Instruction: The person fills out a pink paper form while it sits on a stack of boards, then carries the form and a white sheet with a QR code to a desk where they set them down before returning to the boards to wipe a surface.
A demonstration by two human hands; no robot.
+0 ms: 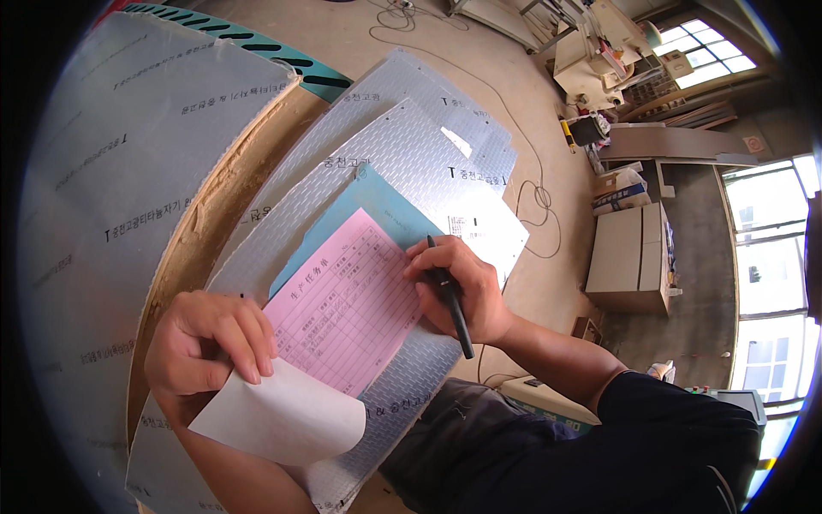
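My left hand [212,340] pinches a lifted white sheet [289,411], which curls back over the lower left part of a pink printed form [359,295]. The form has ruled rows, some with handwriting, and lies on a blue-green folder or sheet [327,225]. At the form's right edge, my right hand [459,289] holds a black pen [453,305] between thumb and fingers. Beneath the papers are stacked silver-grey panels [411,135] with a dashed pattern and printed film. Where the pen's writing tip is cannot be told.
A large film-covered board stack [128,160] with rough tan edges stands at left. Black cable [542,199] loops on the floor beyond the panels. Light cabinets [626,257], a cluttered workbench [587,64] and windows [770,289] are at right.
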